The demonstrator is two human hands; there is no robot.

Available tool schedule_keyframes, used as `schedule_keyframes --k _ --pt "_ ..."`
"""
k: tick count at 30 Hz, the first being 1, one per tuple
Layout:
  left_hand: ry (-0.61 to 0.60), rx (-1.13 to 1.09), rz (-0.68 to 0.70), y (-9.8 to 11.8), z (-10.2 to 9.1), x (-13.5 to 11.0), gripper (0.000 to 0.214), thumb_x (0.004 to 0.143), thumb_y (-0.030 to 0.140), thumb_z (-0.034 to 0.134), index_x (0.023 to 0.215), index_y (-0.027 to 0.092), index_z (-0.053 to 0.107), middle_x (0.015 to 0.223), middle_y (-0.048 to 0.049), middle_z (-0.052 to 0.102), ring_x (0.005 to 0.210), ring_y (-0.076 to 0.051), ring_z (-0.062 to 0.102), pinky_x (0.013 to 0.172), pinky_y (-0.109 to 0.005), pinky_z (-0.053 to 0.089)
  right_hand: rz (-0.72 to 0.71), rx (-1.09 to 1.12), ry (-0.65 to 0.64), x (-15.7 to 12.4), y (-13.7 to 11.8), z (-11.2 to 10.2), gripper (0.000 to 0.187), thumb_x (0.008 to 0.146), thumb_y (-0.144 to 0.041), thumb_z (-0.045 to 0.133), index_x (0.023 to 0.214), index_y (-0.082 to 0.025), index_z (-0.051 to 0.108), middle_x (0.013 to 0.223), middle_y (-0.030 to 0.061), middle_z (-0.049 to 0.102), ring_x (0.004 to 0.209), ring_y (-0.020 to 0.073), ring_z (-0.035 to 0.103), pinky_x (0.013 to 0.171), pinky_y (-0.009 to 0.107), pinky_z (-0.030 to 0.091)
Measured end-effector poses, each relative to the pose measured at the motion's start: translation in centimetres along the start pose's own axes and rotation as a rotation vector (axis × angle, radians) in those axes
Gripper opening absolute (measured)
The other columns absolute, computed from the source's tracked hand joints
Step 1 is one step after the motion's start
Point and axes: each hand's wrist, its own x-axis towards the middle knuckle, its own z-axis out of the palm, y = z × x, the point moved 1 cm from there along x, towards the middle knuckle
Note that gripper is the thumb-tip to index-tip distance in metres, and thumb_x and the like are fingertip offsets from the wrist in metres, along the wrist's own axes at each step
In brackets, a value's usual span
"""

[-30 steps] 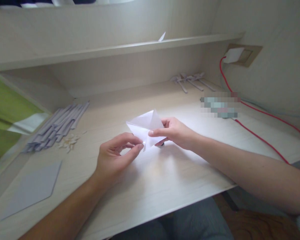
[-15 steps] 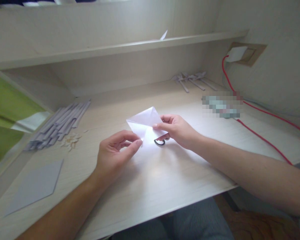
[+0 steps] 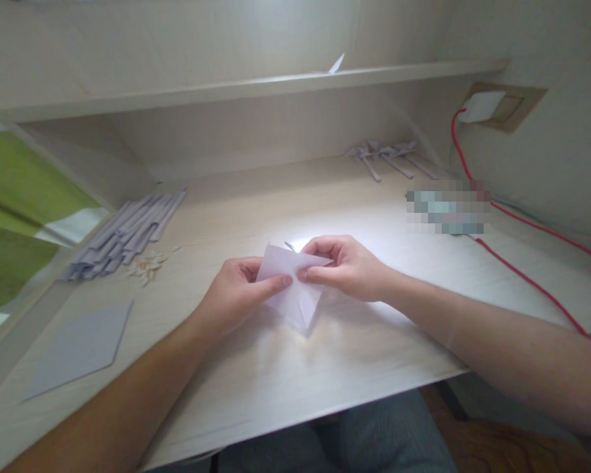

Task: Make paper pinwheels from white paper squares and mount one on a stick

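Observation:
A folded piece of white paper is held just above the desk, between both hands. One of its corners points down toward me, and creases run across its face. My left hand pinches its left side, thumb on the front and fingers behind. From the right, my right hand grips the paper the same way, its thumb close to the other thumb. A small dark object shows just behind the paper's upper edge, mostly hidden.
Several rolled paper tubes lie at the left, beside small pale scraps and a stack of paper sheets. Paper pieces with stems lie at the back right. A red cable runs along the right, near a blurred-out object.
The paper has been turned and lowered, so a corner now points toward me. My left hand has moved right and up, bringing both thumbs close together on it. The view has shifted slightly.

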Motion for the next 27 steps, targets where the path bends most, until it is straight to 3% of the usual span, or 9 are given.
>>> schedule_keyframes --k 4,8,13,16,22,27 --pt "-0.019 -0.034 -0.018 -0.1 0.3 -0.2 0.025 0.073 0.041 0.088 0.076 0.017 0.082 0.074 -0.005 0.077 0.062 -0.019 0.066 0.057 -0.027 0.046 -0.036 0.056 -0.005 -0.1 -0.3 0.3 0.022 0.076 -0.026 0.08 0.095 -0.016 0.073 0.085 0.0031 0.075 0.074 0.0162 0.066 0.066 0.027 0.049" --pt "-0.017 -0.096 -0.025 0.1 0.6 -0.3 0.025 0.07 0.039 0.089 0.073 0.016 0.081 0.071 -0.0052 0.076 0.06 -0.019 0.065 0.057 -0.027 0.047 -0.05 0.107 0.008 -0.2 -0.4 0.6 0.027 0.077 -0.024 0.081 0.101 -0.017 0.07 0.082 0.0013 0.074 0.066 0.014 0.065 0.06 0.025 0.049" --pt "0.153 -0.225 -0.012 0.6 0.6 -0.3 0.023 0.071 0.035 0.088 0.085 0.017 0.082 0.082 -0.006 0.08 0.069 -0.022 0.07 0.065 -0.031 0.053 -0.151 0.105 0.106 -0.4 -0.5 0.2 0.039 0.087 -0.029 0.076 0.123 -0.025 0.061 0.072 -0.0048 0.066 0.059 0.014 0.065 0.057 0.027 0.051" --pt "0.211 -0.308 0.024 0.6 0.3 -0.2 0.02 0.075 0.031 0.085 0.09 0.019 0.082 0.088 -0.0053 0.08 0.077 -0.024 0.072 0.072 -0.034 0.057 -0.258 0.024 0.173 -0.8 -0.7 0.2 0.035 0.089 -0.025 0.073 0.122 -0.027 0.061 0.086 -0.001 0.07 0.069 0.0153 0.068 0.064 0.029 0.055" --pt "0.217 -0.455 0.041 1.0 0.3 -0.2 0.017 0.077 0.026 0.082 0.092 0.019 0.08 0.093 -0.0046 0.08 0.085 -0.024 0.073 0.081 -0.033 0.058 -0.381 -0.227 0.161 -1.5 -0.7 0.8 0.044 0.09 -0.018 0.07 0.132 -0.027 0.062 0.103 0.0029 0.073 0.077 0.0158 0.07 0.074 0.032 0.06" --pt "0.219 -0.485 0.087 1.2 0.4 -0.2 0.016 0.077 0.023 0.081 0.092 0.018 0.08 0.092 -0.0036 0.08 0.088 -0.023 0.074 0.084 -0.032 0.057 -0.466 -0.332 0.105 -1.6 -0.6 0.8 0.028 0.092 -0.018 0.068 0.119 -0.024 0.072 0.108 0.0055 0.075 0.076 0.0152 0.07 0.073 0.032 0.06"
